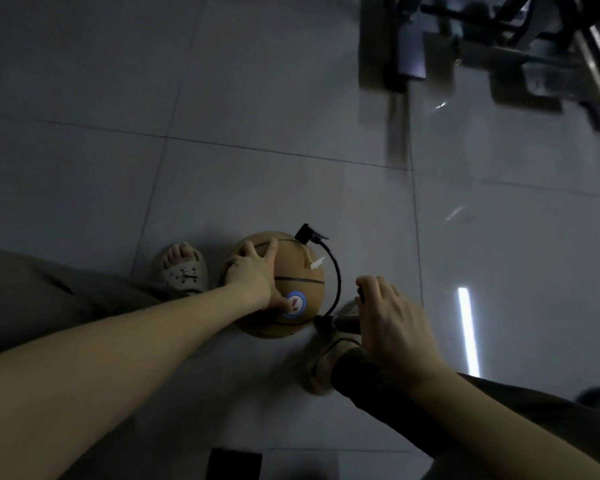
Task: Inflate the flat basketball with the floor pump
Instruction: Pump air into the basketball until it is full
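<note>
Sandal (184,271): was planted on the floor (291,168) just left of the ball, not touching it.
Left hand (253,275): was laid over the ball's near-left top, fingers (272,245) spread apart and pressed to the skin, thumb beside the blue logo (296,303); this was judged a steadying hold, so that the valve connection would not be wrenched.
Basketball (298,271): was set on the floor between the two feet, just beside the pump; its rounded outline was judged a sign of some air already inside.
Pump head (305,233): was seated on the ball's far top edge, pointed down and left into it.
Hose (338,275): was arced round the ball's right side back to the pump.
Floor pump (343,323): was stood upright, its long axis seen nearly end-on.
Right hand (392,317): was curled over the pump handle (360,293), fingers clamped on it.
Right sandal (323,365): was judged to be pinning the pump's foot; contact was hidden.
</note>
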{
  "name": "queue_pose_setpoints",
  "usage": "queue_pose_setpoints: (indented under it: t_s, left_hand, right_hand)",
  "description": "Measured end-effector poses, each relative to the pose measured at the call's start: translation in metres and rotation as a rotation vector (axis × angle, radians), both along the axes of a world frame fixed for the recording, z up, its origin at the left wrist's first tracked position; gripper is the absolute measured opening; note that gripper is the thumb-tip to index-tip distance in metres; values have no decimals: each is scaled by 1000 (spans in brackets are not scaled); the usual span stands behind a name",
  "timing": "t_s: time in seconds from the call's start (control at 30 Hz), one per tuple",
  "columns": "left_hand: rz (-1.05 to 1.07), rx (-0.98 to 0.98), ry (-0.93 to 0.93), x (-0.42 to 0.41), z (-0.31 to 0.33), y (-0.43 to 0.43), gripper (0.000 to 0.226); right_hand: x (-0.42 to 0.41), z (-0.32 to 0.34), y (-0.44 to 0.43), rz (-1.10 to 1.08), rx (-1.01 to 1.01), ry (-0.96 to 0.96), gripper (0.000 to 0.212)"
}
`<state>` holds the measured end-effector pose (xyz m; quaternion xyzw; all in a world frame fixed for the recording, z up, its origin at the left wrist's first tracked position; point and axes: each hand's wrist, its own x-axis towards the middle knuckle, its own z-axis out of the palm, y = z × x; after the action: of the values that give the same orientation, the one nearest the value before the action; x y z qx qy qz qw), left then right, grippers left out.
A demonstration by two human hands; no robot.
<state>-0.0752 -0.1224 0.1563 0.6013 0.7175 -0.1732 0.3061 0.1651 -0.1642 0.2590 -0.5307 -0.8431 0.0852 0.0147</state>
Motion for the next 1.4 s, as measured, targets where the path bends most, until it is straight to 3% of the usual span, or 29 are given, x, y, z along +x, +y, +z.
queue_pose_setpoints:
  t_s: [0.27, 0.47, 0.87, 1.07, 1.27, 1.4]
  left_hand:
    - [-28, 65, -13, 1, 1, -6, 133]
    - [20, 48, -8, 10, 5, -3, 129]
    - [7, 5, -59, 11, 13, 6, 139]
    - [-54, 48, -37, 14, 9, 0, 135]
    - [-50, 46, 7, 15, 4, 1, 134]
    - [-59, 69, 32, 19, 1, 6, 130]
  right_hand:
    - [-1, -59, 3, -14, -127, 25, 22]
    - [-5, -54, 4, -64, -126, 26, 20]
    - [17, 116, 15, -57, 86, 74, 16]
    - [-1, 63, -7, 12, 35, -32, 20]
    - [1, 10, -1, 122, 10, -80, 39]
    - [1, -28, 0, 112, -24, -78, 32]
